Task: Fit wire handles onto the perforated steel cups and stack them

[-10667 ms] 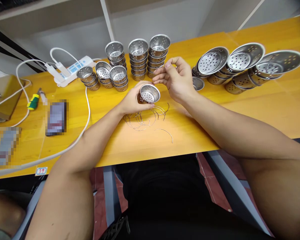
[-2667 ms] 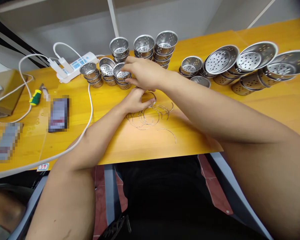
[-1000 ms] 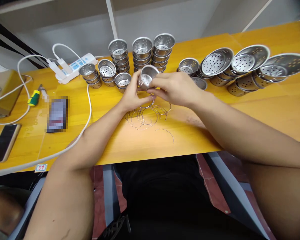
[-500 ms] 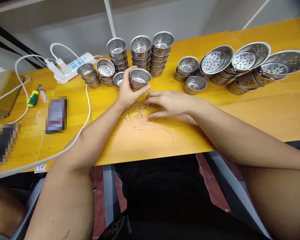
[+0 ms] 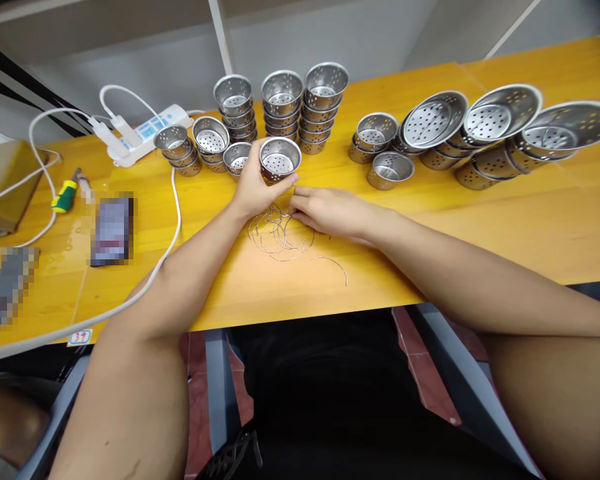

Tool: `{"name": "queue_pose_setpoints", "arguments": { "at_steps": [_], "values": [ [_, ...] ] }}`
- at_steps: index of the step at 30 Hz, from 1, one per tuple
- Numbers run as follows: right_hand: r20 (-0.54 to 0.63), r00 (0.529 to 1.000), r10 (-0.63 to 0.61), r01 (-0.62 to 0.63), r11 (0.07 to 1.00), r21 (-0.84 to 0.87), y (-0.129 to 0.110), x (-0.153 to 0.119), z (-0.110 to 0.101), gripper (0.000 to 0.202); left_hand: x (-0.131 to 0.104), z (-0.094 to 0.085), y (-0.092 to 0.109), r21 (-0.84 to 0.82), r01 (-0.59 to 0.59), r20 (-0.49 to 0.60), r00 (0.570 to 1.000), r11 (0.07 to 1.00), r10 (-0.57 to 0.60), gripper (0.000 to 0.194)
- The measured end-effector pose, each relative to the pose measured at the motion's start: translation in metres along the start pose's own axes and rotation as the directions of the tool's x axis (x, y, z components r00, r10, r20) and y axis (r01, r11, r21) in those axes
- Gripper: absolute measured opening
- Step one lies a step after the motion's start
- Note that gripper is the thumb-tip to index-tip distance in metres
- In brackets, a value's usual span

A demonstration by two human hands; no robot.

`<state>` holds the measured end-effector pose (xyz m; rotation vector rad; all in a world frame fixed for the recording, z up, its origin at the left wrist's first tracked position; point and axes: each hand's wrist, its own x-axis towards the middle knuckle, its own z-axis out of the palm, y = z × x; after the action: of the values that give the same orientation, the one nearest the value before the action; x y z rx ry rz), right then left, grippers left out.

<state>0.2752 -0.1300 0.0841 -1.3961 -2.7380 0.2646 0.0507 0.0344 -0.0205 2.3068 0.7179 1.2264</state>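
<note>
In my left hand (image 5: pixel 254 190) is a small perforated metal cup (image 5: pixel 280 160), its open mouth facing up, gripped at the side between thumb and fingers. My right hand (image 5: pixel 325 210) is just to the right and lower, its fingers curled together at the loose tangle of thin metal wire (image 5: pixel 275 240) on the table. The fingertips close on the wire there, though the exact pinch is partly hidden. One curved wire end (image 5: pixel 343 269) lies out towards the table's front edge. Another perforated cup (image 5: pixel 234 159) stands just behind my left hand.
Behind my hands stand stacks of perforated cups (image 5: pixel 283 100). More cups (image 5: pixel 435 123) lean in tilted stacks at the right. A power strip (image 5: pixel 150 137), white cable (image 5: pixel 176 220), screwdriver (image 5: pixel 65 195) and phone (image 5: pixel 113 231) are on the left of the yellow table (image 5: pixel 260 300).
My right hand has gone from spread fingers above the wire to curled fingers closed at it. The cup in my left hand has tilted slightly towards me.
</note>
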Motion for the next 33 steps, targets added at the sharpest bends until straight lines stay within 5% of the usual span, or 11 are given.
{"name": "queue_pose_setpoints", "arguments": {
  "at_steps": [9, 19, 33],
  "values": [
    [-0.063, 0.998, -0.017, 0.022, 0.998, 0.066, 0.016, -0.009, -0.007, 0.019, 0.006, 0.005, -0.023, -0.085, -0.082, -0.072, 0.994, 0.993, 0.076, 0.110],
    [-0.272, 0.942, -0.197, 0.237, 0.964, 0.120, 0.039, -0.013, -0.002, 0.018, 0.008, 0.006, -0.027, -0.101, -0.112, -0.072, 0.992, 0.989, 0.105, 0.115],
    [-0.350, 0.911, -0.220, 0.273, 0.955, 0.111, 0.033, -0.014, -0.003, 0.015, 0.009, 0.002, -0.021, -0.070, -0.094, -0.094, 0.992, 0.993, 0.088, 0.116]
  ]
}}
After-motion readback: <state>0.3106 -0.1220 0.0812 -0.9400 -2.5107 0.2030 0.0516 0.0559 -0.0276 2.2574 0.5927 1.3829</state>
